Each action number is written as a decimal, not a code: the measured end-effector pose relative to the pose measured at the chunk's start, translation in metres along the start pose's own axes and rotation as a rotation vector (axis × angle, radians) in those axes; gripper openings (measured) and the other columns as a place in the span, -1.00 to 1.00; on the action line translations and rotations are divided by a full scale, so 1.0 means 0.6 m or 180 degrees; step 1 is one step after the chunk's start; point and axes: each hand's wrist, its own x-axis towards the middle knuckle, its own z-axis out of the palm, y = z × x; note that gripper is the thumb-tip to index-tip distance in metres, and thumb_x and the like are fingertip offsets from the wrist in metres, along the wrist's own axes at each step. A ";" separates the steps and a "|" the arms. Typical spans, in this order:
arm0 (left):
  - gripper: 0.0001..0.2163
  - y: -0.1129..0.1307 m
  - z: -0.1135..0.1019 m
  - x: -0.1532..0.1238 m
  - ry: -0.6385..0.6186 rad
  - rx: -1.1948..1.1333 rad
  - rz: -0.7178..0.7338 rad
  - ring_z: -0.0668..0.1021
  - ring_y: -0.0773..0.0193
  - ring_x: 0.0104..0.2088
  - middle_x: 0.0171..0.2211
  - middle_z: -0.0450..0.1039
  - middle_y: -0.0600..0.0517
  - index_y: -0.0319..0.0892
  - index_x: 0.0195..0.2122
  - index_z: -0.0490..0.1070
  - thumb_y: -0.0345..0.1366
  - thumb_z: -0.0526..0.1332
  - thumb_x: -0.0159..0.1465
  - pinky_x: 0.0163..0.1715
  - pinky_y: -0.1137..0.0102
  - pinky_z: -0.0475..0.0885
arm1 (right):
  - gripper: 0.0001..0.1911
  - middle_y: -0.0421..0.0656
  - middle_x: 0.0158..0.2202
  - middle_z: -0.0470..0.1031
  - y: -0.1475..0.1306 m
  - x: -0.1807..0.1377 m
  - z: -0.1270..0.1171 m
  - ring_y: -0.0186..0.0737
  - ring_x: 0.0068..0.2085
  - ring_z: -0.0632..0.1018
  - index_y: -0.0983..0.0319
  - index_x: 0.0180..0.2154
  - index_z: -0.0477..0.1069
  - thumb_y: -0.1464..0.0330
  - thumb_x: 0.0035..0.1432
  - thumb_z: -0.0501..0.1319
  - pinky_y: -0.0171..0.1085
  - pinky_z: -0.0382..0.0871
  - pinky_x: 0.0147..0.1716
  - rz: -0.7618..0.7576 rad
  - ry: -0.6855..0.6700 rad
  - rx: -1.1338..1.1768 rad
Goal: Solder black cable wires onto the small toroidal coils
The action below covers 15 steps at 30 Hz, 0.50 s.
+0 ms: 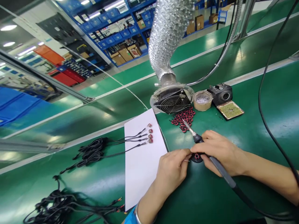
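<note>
My right hand (pixel 219 152) is closed around a soldering iron (pixel 221 171), whose metal tip points away from me toward a pile of small red-and-black ring parts (pixel 184 118). Under my fingers lies a round black piece (pixel 196 160) with a red-marked ring part (pixel 196 156) on it. My left hand (pixel 174 165) is pinched at the left edge of that piece. A thin pale wire (pixel 186 160) shows at its fingertips; the rest of the grip is hidden. Both hands' fingertips nearly meet above the piece.
A white sheet (pixel 142 168) carries several small reddish parts (pixel 150 136) and black cable ends. Bundled black cables (pixel 93 151) lie left. A fume extractor (pixel 173 101), a tub (pixel 203 101) and an iron stand (pixel 220 93) with sponge (pixel 230 110) stand behind. The iron's cord trails right.
</note>
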 end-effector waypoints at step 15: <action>-0.84 0.003 -0.001 -0.002 -0.0028 -0.0033 0.0037 0.60 0.30 -0.44 -0.39 0.61 0.02 -0.16 -0.21 0.50 -0.41 0.12 0.36 -0.40 0.46 0.47 | -0.70 -0.18 -0.40 0.41 0.008 -0.007 0.011 -0.22 -0.36 0.29 0.24 -0.17 0.35 0.62 0.07 0.08 -0.29 0.25 -0.39 0.0219 0.0287 0.0590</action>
